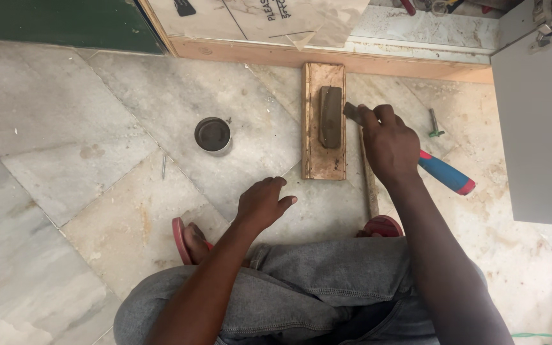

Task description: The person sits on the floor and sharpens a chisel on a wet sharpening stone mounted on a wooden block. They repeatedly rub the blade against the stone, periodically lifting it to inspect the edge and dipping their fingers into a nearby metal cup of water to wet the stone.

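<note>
Now right hand (pixel 388 144) grips a chisel (pixel 354 114) beside the sharpening stone (pixel 330 117); left hand (pixel 263 203) hangs loose, empty

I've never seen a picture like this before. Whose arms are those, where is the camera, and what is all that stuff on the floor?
There is no machine here: these are a person's own two bare arms. The single picture comes from a camera worn on the person's head, looking down, so you see grey trousers and red sandals at the bottom.

The person crouches on a marble floor. The right hand grips a chisel with a blue and red handle; its metal blade pokes out above the fingers. The left hand is loosely curled, holds nothing, and rests on or just above the floor.

In front lies a wooden block with a dark sharpening stone set on it. To the left stands a small round tin. A thin stick lies beside the block, and a small metal tool lies further right.
</note>
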